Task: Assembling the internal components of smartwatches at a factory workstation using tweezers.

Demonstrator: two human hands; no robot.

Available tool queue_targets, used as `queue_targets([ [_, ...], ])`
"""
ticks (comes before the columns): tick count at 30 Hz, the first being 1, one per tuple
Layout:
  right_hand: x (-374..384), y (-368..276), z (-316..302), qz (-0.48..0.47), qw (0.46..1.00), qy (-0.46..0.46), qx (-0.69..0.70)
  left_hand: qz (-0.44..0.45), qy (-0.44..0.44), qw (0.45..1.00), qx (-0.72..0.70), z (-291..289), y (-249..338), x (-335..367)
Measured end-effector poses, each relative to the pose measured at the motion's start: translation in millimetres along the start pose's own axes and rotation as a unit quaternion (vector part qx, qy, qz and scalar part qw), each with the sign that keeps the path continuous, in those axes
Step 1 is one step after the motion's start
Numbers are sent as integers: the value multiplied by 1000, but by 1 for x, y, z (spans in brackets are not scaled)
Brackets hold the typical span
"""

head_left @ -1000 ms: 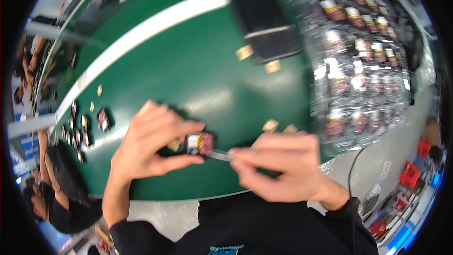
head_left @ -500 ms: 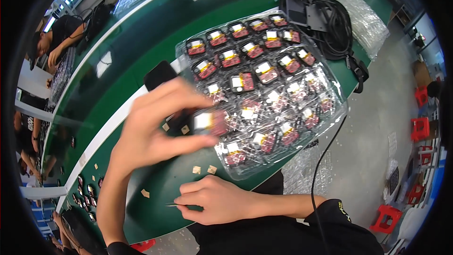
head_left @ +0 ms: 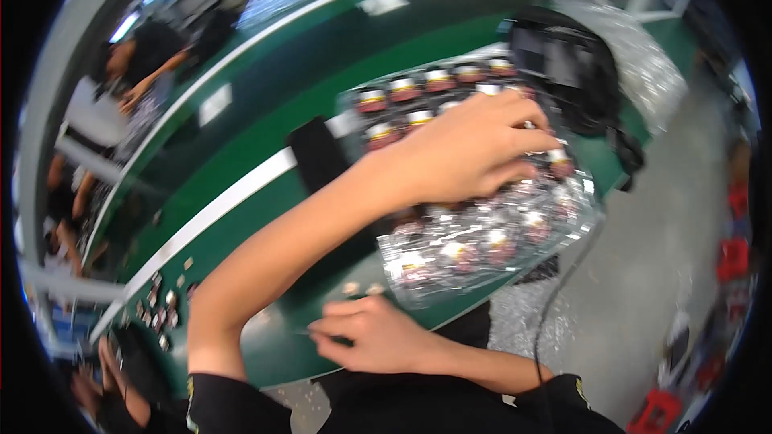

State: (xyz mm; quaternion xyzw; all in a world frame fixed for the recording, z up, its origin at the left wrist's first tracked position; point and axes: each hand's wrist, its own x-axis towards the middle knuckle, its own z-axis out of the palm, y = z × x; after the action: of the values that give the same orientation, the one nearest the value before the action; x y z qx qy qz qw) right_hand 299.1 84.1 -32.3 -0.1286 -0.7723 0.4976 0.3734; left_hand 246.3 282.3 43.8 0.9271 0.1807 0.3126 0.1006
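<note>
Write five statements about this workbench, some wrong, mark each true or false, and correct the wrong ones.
1. The left hand is over the clear plastic tray of small black-framed devices with white and red parts. True.
2. The right hand is also over the tray. False: it is apart from the tray, near the tabletop's front edge.
3. The black bag lies right of the tray's far end. True.
4. The tabletop is plain yellow. False: it is green.
5. The flat black rectangular object lies left of the tray. True.
</note>
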Motion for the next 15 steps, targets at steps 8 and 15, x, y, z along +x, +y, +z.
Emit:
queue_targets([
  [8,7,-14,-10,59,998,-15,-12,-255,57,956,132,-97,77,-193],
  [15,10,-18,4,93,995,-24,-39,-575,85,726,367,-192,141,-402],
])
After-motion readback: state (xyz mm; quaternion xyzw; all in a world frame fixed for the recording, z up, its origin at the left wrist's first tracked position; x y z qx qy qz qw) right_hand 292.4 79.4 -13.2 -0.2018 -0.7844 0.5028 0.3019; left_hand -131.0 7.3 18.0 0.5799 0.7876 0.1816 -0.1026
